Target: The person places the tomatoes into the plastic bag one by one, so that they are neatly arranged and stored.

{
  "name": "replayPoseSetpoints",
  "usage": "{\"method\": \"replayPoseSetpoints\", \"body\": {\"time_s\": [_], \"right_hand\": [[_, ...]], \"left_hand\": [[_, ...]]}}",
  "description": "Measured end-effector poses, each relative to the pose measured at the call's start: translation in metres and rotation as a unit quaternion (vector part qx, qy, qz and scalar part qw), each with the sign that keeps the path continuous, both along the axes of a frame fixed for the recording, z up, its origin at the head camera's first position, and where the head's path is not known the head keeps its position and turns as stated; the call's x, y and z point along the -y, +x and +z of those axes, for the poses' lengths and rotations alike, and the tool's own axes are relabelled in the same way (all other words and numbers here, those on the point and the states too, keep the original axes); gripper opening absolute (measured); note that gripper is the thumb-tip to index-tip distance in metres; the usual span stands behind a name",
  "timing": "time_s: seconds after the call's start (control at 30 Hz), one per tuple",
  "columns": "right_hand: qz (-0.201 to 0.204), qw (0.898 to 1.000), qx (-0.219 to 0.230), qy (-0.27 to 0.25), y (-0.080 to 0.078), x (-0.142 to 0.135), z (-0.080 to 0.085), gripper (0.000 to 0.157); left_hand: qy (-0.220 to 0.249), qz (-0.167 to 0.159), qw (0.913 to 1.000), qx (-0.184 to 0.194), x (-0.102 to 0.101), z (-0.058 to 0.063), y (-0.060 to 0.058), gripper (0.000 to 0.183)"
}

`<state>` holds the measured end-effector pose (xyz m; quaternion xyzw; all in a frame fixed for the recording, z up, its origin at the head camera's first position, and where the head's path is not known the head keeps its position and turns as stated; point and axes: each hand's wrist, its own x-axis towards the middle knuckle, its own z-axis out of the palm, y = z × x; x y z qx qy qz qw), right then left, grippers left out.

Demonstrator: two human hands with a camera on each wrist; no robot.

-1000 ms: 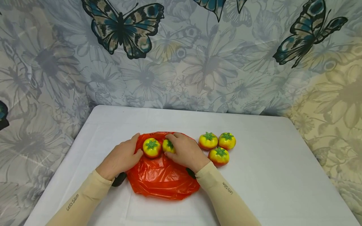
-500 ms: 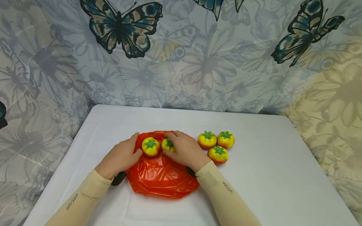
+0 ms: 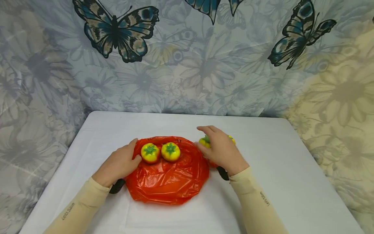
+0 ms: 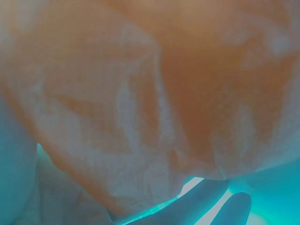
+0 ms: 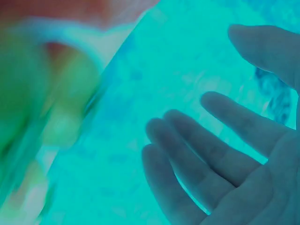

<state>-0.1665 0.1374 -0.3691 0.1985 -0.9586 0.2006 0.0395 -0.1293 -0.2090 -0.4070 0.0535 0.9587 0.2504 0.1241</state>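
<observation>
A red plastic bag (image 3: 168,177) is spread on the table. My left hand (image 3: 118,164) holds its left edge, thumb on the near side; the bag fills most of the left wrist view, with fingertips (image 4: 234,208) showing below. Two yellow-and-red toy tomatoes with green star-shaped tops, the left tomato (image 3: 150,153) and the right tomato (image 3: 170,151), sit side by side against the bag's far part. Over at the bag's right, my right hand (image 3: 222,151) hovers with fingers spread, holding nothing. It partly hides more tomatoes, of which one tomato (image 3: 204,141) peeks out.
A white-covered table (image 3: 277,182) extends right of the bag and beyond it. Patterned fabric (image 3: 181,71) with butterflies and flowers hangs behind and at both sides. Dark wrist devices, such as the right one (image 3: 223,173), show under the wrists.
My right hand has let go of the right tomato on the bag and moved right, over the tomatoes lying beside it. The left hand keeps its hold. The head view has shifted slightly.
</observation>
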Motion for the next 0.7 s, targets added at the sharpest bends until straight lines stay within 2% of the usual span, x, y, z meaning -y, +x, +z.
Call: {"method": "replayPoseSetpoints", "body": {"time_s": [0.2,0.33,0.7], "right_hand": [[-0.065,0.998,0.014,-0.004,-0.008,-0.051,-0.013,0.064],[-0.09,0.995,0.037,-0.003,-0.012,-0.073,-0.022,0.065],[-0.106,0.989,0.102,-0.006,-0.022,-0.093,-0.029,0.074]], "left_hand": [[-0.002,-0.003,1.0,-0.003,0.002,-0.002,0.001,0.078],[0.001,-0.005,1.0,-0.001,0.003,-0.004,0.002,0.078],[-0.007,-0.004,1.0,0.0,0.003,-0.002,0.0,0.079]]}}
